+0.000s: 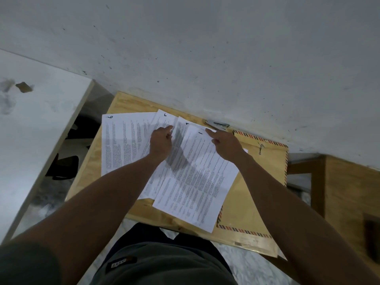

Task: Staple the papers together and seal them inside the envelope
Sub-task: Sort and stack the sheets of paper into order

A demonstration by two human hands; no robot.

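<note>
Loosely fanned white printed paper sheets (191, 173) spread on small plywood table (123, 103), overlapping brown striped-edge envelope (265, 182). Sheet pinched by left hand (161, 142); right hand (226, 145) extended, fingers straight on top sheet. Thin, floppy, slippery; best squared, gripped at corner.

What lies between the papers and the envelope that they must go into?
Nothing visible stands between them. The papers already overlap the envelope, but they cover part of its left side. Its string clasp shows uncovered; both hands rest on the papers.
</note>
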